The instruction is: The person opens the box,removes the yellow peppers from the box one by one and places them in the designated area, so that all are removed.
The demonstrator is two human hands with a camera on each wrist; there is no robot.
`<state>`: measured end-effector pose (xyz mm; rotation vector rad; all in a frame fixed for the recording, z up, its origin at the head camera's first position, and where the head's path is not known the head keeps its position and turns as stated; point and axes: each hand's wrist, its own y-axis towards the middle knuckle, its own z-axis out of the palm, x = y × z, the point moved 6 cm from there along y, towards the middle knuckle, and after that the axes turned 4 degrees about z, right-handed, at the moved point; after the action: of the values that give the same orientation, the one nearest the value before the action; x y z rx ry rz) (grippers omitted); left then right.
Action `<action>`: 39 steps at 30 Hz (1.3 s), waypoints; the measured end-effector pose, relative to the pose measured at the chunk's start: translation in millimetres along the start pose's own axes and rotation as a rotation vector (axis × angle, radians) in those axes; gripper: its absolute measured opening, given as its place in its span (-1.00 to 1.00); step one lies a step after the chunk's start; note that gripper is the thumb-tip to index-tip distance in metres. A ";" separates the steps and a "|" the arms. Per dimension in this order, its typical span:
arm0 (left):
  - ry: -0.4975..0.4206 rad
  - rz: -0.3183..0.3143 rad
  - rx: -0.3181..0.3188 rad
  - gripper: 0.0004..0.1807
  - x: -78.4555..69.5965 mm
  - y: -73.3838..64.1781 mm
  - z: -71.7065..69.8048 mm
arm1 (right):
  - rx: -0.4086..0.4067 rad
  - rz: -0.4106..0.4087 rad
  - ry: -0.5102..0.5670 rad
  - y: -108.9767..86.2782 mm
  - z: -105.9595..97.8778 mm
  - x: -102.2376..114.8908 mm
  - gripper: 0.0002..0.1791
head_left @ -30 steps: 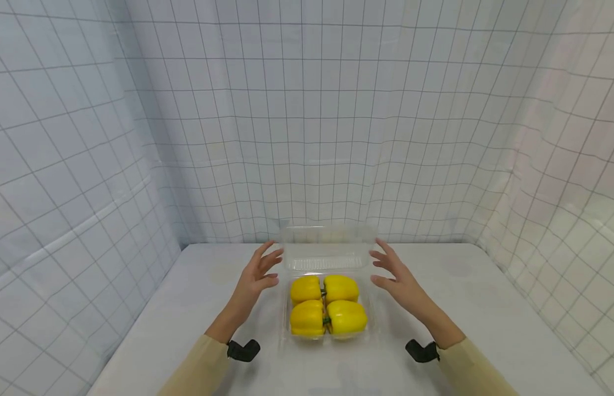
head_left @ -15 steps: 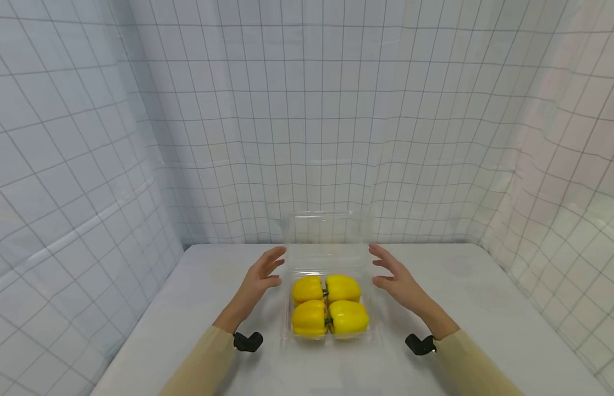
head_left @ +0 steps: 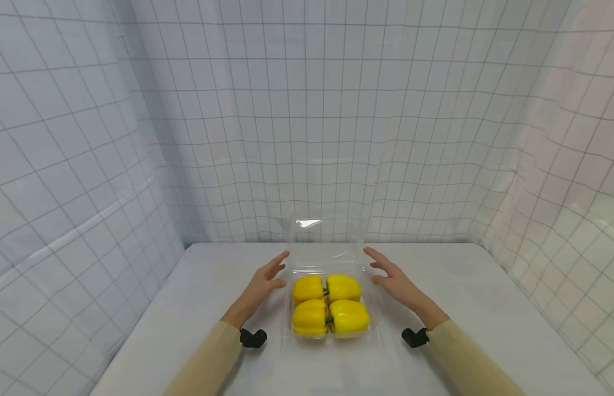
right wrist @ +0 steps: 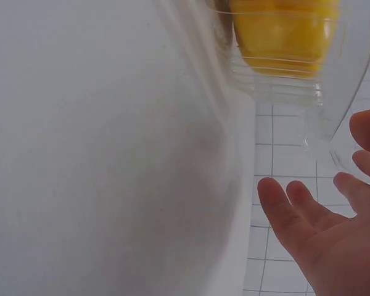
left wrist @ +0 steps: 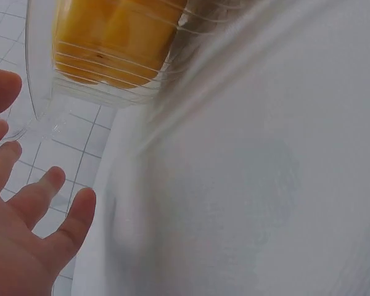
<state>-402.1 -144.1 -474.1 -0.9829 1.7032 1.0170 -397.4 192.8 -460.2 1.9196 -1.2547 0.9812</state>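
Note:
Several yellow bell peppers (head_left: 349,316) with green stems sit packed in two rows in a clear plastic clamshell container (head_left: 289,324). Its see-through lid (head_left: 326,231) stands raised at the back, tilted up from the hinge. At the lid's left side is my left hand (head_left: 261,283), fingers extended and spread, fingertips right by the lid's edge. My right hand (head_left: 394,280) mirrors it on the right, thumb apart from the straight fingers. Both wrist views show spread fingers near the clear plastic, a yellow pepper (left wrist: 111,43) behind the ribbed wall, and no grip on anything.
The container rests on a white table (head_left: 213,275) whose back edge runs just behind the lid. White curtains with a grey grid (head_left: 316,121) hang behind and on both sides. Each wrist carries a small black device (head_left: 253,338).
The lid has swung further upright, its glare shifting. My hands have drawn slightly inward, with the fingers a little lower. The peppers stay in place in the container.

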 end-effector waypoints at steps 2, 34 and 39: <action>0.018 -0.011 -0.004 -0.23 2.5 0.7 0.7 | 0.010 0.009 -0.003 1.6 1.2 -4.4 -0.23; 0.244 -0.093 -0.052 -0.40 17.4 3.2 3.8 | 0.018 0.121 -0.086 5.6 1.0 -17.5 -0.36; 0.234 -0.096 -0.076 -0.40 10.0 -2.7 3.5 | 0.014 0.065 -0.156 3.3 -3.3 -2.6 -0.31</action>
<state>-401.4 -143.6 -485.0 -1.2621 1.7968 0.9397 -401.9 195.6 -460.4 2.0102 -1.4091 0.8884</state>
